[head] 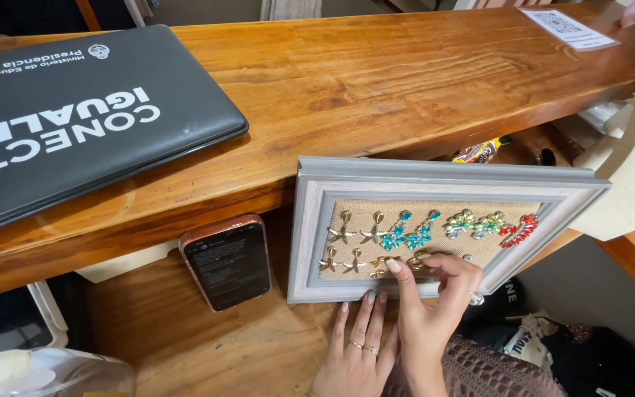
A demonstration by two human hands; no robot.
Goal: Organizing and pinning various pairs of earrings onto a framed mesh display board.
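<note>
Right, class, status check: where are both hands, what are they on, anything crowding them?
Left hand flat on the wooden desk, fingertips at the grey frame. Right hand fingering a gold earring on the burlap. Phone leans close left.

A closed dark laptop (75, 117) and a white printed sheet (569, 29) are carried by the upper wooden bench (376, 81). On the lower bench (185, 345), a phone (227, 262) and a grey framed earring board (435, 228) are propped.

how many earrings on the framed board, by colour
On the framed board, what shows:
gold starfish earrings: 4
turquoise earrings: 2
green pastel earrings: 2
red earrings: 1
gold earrings by the right hand, partly hidden: at least 2
Total: at least 11
</note>
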